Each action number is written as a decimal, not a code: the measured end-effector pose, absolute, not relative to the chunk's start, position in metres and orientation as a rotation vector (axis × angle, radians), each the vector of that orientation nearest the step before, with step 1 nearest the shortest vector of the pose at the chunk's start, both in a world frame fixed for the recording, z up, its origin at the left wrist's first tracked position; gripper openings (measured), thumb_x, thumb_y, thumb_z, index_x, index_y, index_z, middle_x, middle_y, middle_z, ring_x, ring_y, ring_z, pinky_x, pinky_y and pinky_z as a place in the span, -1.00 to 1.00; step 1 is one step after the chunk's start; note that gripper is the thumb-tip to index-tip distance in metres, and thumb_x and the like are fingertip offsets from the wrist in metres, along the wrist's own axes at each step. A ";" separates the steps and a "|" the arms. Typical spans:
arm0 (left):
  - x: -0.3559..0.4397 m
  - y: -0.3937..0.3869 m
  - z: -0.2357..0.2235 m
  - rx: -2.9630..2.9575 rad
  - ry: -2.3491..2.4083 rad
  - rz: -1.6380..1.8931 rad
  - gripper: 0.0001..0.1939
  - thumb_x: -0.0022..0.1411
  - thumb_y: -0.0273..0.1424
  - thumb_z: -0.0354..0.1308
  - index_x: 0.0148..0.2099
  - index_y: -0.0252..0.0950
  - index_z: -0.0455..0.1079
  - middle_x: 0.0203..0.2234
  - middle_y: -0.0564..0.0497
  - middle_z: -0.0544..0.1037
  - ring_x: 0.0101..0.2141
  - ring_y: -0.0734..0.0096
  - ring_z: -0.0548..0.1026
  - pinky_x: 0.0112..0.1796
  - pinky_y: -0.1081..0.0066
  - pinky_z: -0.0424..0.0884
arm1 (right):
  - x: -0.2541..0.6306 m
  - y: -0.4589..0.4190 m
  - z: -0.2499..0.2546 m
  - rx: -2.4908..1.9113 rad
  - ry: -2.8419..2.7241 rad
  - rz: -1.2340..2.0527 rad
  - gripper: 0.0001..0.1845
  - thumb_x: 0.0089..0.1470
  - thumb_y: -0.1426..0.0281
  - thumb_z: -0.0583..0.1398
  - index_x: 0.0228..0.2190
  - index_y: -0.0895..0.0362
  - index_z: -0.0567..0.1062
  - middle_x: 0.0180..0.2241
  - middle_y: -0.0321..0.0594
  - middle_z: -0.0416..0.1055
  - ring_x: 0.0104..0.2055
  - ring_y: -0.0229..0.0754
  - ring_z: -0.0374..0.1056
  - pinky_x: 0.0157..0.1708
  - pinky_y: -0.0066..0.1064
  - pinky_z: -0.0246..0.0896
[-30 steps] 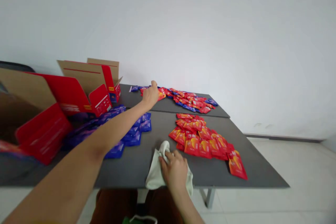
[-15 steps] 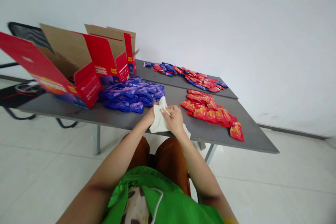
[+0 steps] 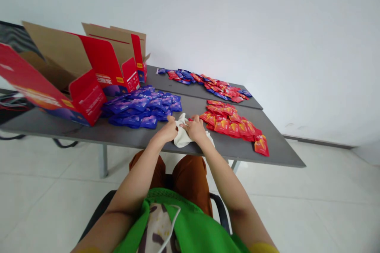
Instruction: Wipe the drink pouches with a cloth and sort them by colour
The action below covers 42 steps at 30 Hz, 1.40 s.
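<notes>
A crumpled white cloth [image 3: 182, 138] lies at the table's front edge, between my two hands. My left hand [image 3: 169, 129] is closed at the cloth's left side, its fingers partly hidden. My right hand [image 3: 195, 128] rests on the cloth with bent fingers gripping its folds. A small bit of red shows by the right fingertips; I cannot make out what it belongs to. Left of the cloth is a heap of blue-purple sachets [image 3: 142, 106]. To its right, red-orange sachets [image 3: 233, 120] lie in overlapping rows, with one sachet [image 3: 261, 145] at the near right end.
Open red cardboard boxes [image 3: 89, 97] stand with raised flaps on the left of the grey table [image 3: 279, 152]. Along the back runs a mixed pile of red and blue sachets [image 3: 213, 85]. A white wall rises behind. Cables [image 3: 13, 101] lie at the far left.
My left hand has shifted slightly left and come away from under the cloth to its edge. The cloth is more bunched up. The whole view has turned a little to the right.
</notes>
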State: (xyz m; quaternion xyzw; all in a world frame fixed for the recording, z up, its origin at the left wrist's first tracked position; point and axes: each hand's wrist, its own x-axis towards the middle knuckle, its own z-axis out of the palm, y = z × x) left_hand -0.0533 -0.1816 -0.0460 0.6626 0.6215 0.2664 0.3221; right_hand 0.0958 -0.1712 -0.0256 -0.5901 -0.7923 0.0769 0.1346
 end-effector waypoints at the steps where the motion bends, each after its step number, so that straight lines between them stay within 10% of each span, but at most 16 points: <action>1: -0.055 -0.182 -0.047 1.695 1.603 0.719 -0.39 0.13 -0.45 0.14 0.18 -0.51 0.05 -0.17 -0.27 0.54 -0.22 0.24 0.55 -0.25 0.39 0.45 | 0.098 -0.168 -0.024 -1.727 -2.269 0.226 -0.59 0.25 0.11 0.06 -0.19 0.10 0.58 0.03 0.03 0.24 0.06 -0.02 0.13 -0.01 -0.25 0.03; 14: -0.097 -0.214 -0.044 0.995 1.272 0.841 -0.66 0.03 -0.54 0.17 -0.09 -0.43 0.47 -0.60 0.01 0.53 -0.59 0.40 0.50 -0.47 0.42 0.48 | 0.078 -0.216 -0.021 -1.147 -2.550 0.277 -0.68 0.26 0.19 0.06 -0.26 0.04 0.57 -0.03 -0.22 0.29 -0.12 -0.26 0.33 -0.12 -0.46 0.18; 25: -0.102 -0.221 -0.034 0.884 1.188 0.807 -0.43 0.20 -0.65 0.00 0.27 -0.56 0.12 -0.51 -0.13 0.59 -0.51 0.25 0.59 -0.28 0.17 0.53 | 0.089 -0.166 -0.004 -1.824 -2.507 0.071 -0.65 0.21 0.14 0.10 -0.17 0.05 0.57 -0.07 -0.07 0.41 -0.07 -0.01 0.37 -0.15 -0.30 0.25; 35: -0.103 -0.218 -0.046 0.950 1.068 0.965 -0.43 -0.18 -0.55 0.35 -0.02 -0.41 0.41 -0.49 0.00 0.57 -0.52 0.34 0.53 -0.50 0.44 0.45 | 0.077 -0.203 -0.011 -0.873 -2.688 0.301 -0.70 0.27 0.21 0.07 -0.24 0.07 0.55 0.04 -0.20 0.21 -0.04 -0.23 0.30 -0.06 -0.41 0.17; 42: -0.104 -0.218 -0.048 0.930 1.082 0.940 -0.32 0.13 -0.52 0.20 0.29 -0.35 0.15 -0.43 -0.05 0.60 -0.49 0.33 0.57 -0.39 0.31 0.54 | 0.084 -0.184 -0.034 -1.349 -2.568 0.092 -0.53 0.28 0.08 -0.03 -0.16 0.04 0.57 -0.03 -0.14 0.32 -0.05 -0.09 0.22 -0.01 -0.28 0.12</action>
